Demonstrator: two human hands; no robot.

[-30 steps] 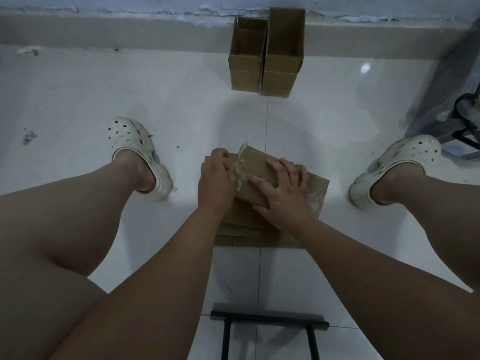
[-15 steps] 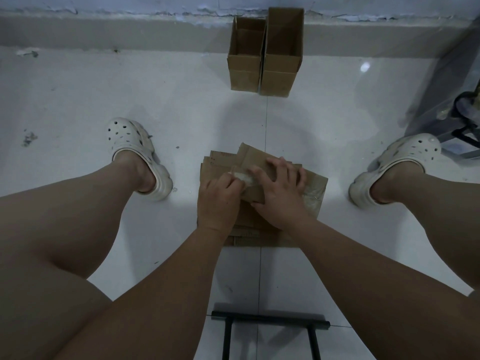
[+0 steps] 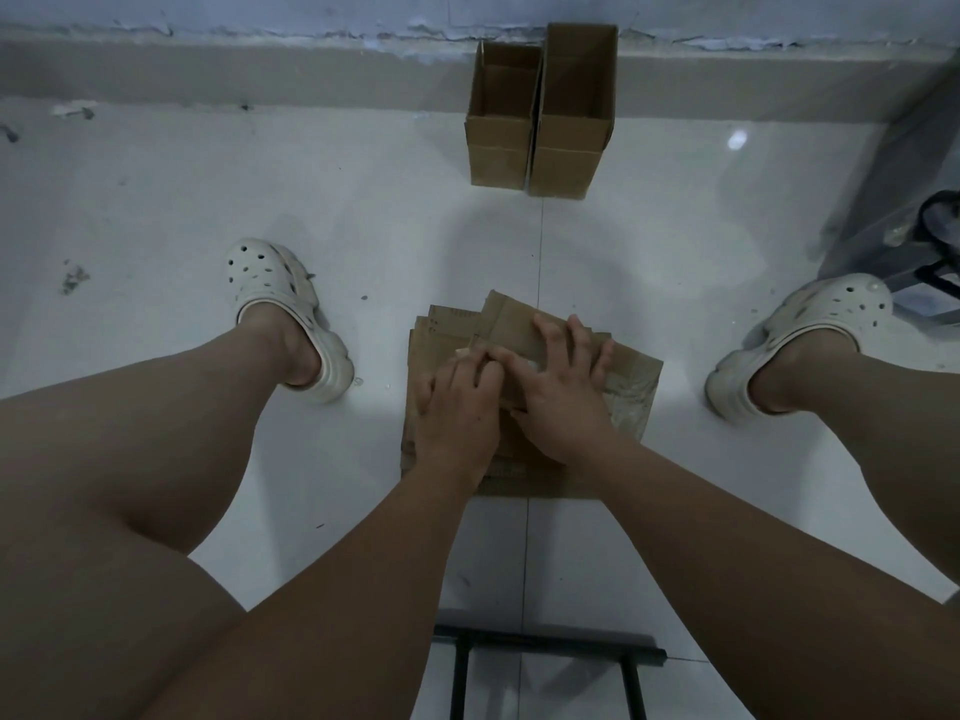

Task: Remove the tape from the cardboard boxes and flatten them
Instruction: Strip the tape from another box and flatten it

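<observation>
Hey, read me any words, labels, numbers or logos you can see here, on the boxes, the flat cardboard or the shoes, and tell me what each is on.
No text here can be read.
Flattened cardboard: faint dark marks along its far left edge, too blurred to read.
Open boxes: plain, no print visible.
White shoes: no logo visible.

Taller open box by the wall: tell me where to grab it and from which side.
Grip the taller box by the top rim of its near wall, fingers inside the open top, thumb outside, coming from above on your side. Its left wall touches the shorter box and its far side is at the skirting, so those look blocked.
</observation>
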